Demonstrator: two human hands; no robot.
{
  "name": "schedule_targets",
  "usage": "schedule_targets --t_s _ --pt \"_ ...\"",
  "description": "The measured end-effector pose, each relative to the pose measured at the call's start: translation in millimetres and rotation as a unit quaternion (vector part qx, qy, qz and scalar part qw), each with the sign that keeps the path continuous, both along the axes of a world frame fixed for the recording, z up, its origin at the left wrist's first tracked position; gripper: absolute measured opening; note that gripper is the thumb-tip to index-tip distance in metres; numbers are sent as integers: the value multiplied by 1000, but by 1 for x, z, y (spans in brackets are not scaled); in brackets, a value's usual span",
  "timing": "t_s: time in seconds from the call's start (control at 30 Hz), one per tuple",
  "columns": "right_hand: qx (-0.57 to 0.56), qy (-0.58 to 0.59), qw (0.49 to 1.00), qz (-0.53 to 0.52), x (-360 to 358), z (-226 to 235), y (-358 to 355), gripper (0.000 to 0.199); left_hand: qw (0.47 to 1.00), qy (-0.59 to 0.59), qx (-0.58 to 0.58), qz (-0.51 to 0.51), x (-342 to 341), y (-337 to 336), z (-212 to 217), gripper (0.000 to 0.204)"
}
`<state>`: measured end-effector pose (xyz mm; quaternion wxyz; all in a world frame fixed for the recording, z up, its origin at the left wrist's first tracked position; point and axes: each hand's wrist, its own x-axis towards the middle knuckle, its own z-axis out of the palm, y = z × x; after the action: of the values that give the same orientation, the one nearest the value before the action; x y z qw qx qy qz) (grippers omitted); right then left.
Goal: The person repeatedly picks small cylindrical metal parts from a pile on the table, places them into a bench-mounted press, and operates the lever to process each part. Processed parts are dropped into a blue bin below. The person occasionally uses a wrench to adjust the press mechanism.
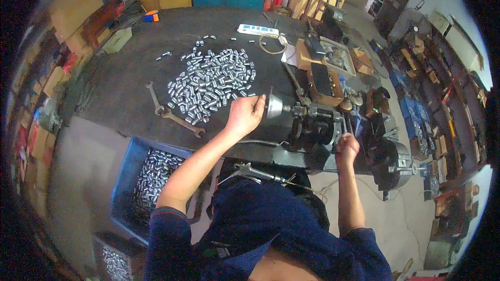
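Observation:
My left hand (245, 116) is closed in a pinch at the face of a silver cone-shaped chuck (274, 105). Whatever sits between its fingertips is too small or hidden to name. The chuck belongs to a dark bench machine (312, 129) at the table's near edge. On the machine's right side, my right hand (347, 147) is wrapped round a lever (344, 124). A wide pile of short shiny metal sleeves (213, 79) lies on the dark table, just beyond and left of my left hand.
Two open-end wrenches (183, 123) lie left of the pile. Below the table edge stands a blue bin (121, 192) of metal sleeves. An air blow gun (252, 170) hangs before my lap. A white power strip (258, 29) and cardboard boxes (325, 84) are farther back.

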<state>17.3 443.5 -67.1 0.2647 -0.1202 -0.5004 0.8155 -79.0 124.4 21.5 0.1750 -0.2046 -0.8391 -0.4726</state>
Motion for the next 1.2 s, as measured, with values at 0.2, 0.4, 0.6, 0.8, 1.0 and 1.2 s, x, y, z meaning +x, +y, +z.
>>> schedule_targets --t_s 0.2,0.4,0.6,0.8,1.0,1.2 --pt "450 0 879 -159 -96 -13 38 18 999 18 -28 -4 -2 -5 3 38" --pt "88 75 989 -93 -78 74 -1 15 999 -10 -15 -45 -4 -11 3 39" --pt "66 127 987 -72 -10 98 -27 17 997 -59 -6 -53 -3 -19 -1 36" --pt "44 16 999 -6 14 27 0 17 997 -60 50 -4 -6 -36 -4 39" --pt "113 -110 976 -152 -67 -12 13 16 987 -137 10 84 12 -121 -36 33" --pt "106 20 989 -98 -90 58 3 17 942 -194 -114 247 68 -231 -110 33"
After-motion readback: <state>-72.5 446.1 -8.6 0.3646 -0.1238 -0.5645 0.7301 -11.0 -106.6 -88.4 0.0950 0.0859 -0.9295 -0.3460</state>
